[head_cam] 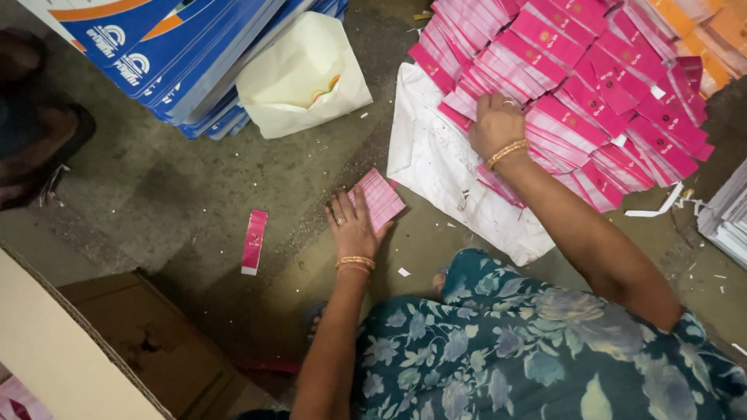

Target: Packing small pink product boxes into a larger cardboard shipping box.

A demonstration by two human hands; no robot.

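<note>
The small pink stack of flat cartons (379, 199) lies on the concrete floor (179, 202), just off the lower left corner of the white sheet (436, 163). The left hand (354, 225) rests flat on the stack's near end, its fingers (342, 208) spread apart and pressing down rather than gripping. On the far side of the white sheet, the right hand (496, 123) lies palm down on the big heap of pink cartons (591, 85), fingers close together and partly buried among them, so whether they clamp a carton cannot be told. Orange cartons (700, 31) lie at the heap's far right edge. Left of the white sheet, a single pink carton (254, 241) lies alone on the floor, well apart from the small stack. Beyond it sit a cream paper bag (303, 78) and blue printed boards (171, 54). A brown cardboard box (93, 350) stands nearest the camera on the left.
</note>
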